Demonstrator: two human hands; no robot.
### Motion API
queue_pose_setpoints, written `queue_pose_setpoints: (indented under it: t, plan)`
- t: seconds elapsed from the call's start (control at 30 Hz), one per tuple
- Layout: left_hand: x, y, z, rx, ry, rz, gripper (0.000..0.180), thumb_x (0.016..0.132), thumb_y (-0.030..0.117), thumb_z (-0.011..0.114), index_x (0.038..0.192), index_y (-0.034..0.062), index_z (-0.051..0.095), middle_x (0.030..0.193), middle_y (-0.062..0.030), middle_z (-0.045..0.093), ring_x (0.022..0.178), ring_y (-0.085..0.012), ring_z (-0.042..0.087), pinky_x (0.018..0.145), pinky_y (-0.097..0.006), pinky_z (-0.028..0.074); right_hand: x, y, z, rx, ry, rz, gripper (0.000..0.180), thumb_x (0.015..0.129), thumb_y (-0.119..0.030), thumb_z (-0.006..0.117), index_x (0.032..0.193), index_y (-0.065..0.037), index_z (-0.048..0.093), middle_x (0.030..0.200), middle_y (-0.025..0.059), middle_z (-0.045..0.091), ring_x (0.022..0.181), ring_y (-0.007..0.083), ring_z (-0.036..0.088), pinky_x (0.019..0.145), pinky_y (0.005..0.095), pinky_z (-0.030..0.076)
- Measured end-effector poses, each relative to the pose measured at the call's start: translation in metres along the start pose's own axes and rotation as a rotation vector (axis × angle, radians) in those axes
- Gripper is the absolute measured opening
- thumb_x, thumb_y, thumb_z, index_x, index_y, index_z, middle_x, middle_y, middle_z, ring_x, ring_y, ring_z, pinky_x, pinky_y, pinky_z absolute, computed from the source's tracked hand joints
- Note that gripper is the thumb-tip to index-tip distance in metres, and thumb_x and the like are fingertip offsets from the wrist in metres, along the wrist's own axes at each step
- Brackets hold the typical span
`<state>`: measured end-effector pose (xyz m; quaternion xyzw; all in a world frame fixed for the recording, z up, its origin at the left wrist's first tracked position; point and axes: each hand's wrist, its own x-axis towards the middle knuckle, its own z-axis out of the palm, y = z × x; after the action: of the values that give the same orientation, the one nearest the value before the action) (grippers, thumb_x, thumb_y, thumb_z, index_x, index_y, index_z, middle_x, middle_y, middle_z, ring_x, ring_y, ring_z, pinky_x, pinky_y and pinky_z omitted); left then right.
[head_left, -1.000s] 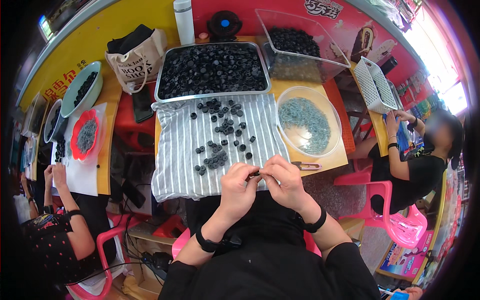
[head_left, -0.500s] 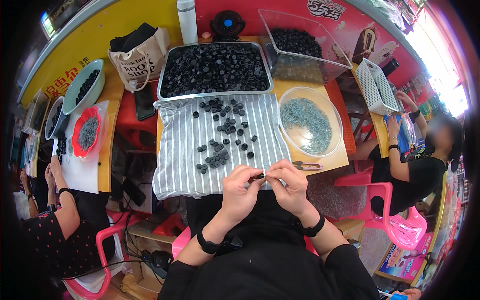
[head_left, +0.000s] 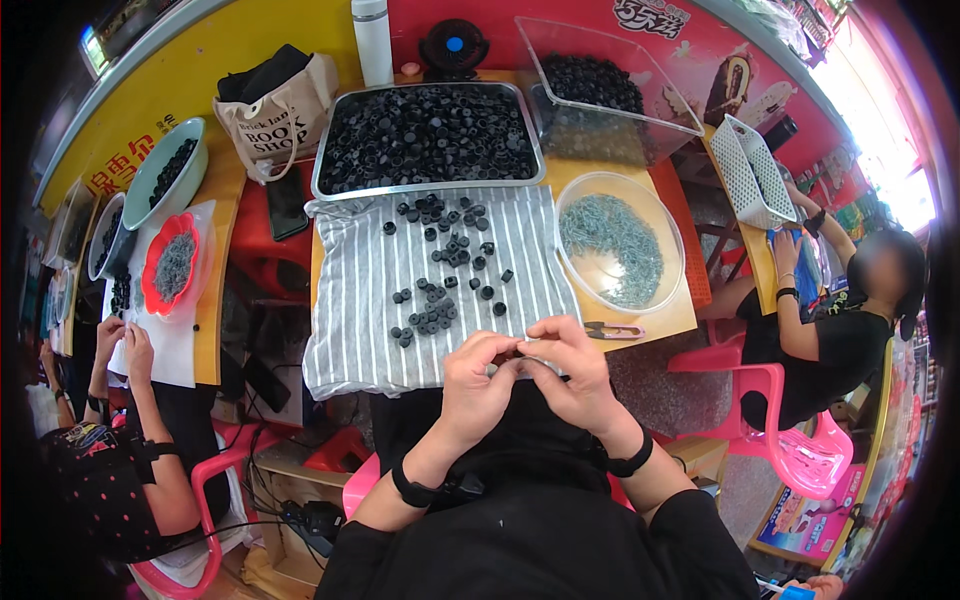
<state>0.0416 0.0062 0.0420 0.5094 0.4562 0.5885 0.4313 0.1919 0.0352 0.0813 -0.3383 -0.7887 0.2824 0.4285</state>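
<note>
Two hands meet at the near edge of the striped cloth [head_left: 360,300], just above the person's lap. Largest item on the table is the metal tray [head_left: 330,185], heaped with small black rings and standing at the far end of the cloth, its front rim touching the cloth's far edge. To its right a clear plastic bin [head_left: 620,125] holds more black pieces. Nearer, right of the cloth, a clear round bowl [head_left: 668,285] holds a heap of thin grey-green metal pieces. Small snips [head_left: 610,330] lie on the yellow tabletop between that bowl and the right hand.

Loose black rings [head_left: 440,260] are scattered over the middle of the cloth, some in small clusters, well apart from the hands.

Left hand [head_left: 478,385] and right hand [head_left: 575,375] are both closed to a fingertip pinch, thumbs and forefingers touching across a very small piece [head_left: 520,350] held between them. It is too small to identify; it may be a ring with a metal piece.

Judgement: the step in hand appears to be joining or seating a small part by finger pressure. To do it well, the pinch should be kept over the cloth, so that a dropped part lands there, and the piece held square while being pressed. Loose rings are best kept within easy reach.

Other people work at tables on either side.
</note>
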Motion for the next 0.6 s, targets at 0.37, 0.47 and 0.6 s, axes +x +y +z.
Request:
queue_pose_setpoints:
  t: [0.37, 0.47, 0.6]
  plan:
    - [0.0, -0.015, 0.003, -0.082, 0.011, 0.008, 0.028, 0.079, -0.002, 0.075, 0.106, 0.0054, 0.074, 0.115, -0.01, 0.06, 0.109, -0.0155, 0.052, 0.088, -0.027, 0.044, -0.028, 0.032, 0.018, 1.314, 0.165, 0.68, 0.02, 0.093, 0.001, 0.059, 0.113, 0.001, 0.06, 0.105, 0.0103, 0.067, 0.093, 0.015, 0.065, 0.083, 0.0298, 0.054]
    - [0.003, -0.007, 0.001, 0.078, -0.036, 0.056, 0.029, 0.081, -0.001, 0.073, 0.11, 0.0043, 0.072, 0.113, -0.0094, 0.061, 0.108, -0.0163, 0.054, 0.086, -0.027, 0.045, -0.027, 0.034, 0.018, 1.377, 0.22, 0.691, 0.017, 0.093, 0.001, 0.06, 0.109, -0.001, 0.061, 0.102, 0.0099, 0.068, 0.09, 0.0155, 0.066, 0.08, 0.0297, 0.054]
    - [0.02, -0.01, -0.011, 0.307, 0.039, 0.11, 0.032, 0.081, 0.001, 0.069, 0.114, -0.0008, 0.066, 0.103, -0.0101, 0.063, 0.099, -0.0225, 0.056, 0.081, -0.031, 0.045, -0.025, 0.04, 0.01, 1.323, 0.319, 0.687, 0.015, 0.092, 0.001, 0.06, 0.107, -0.002, 0.063, 0.097, 0.0086, 0.068, 0.086, 0.0152, 0.066, 0.075, 0.0272, 0.053]
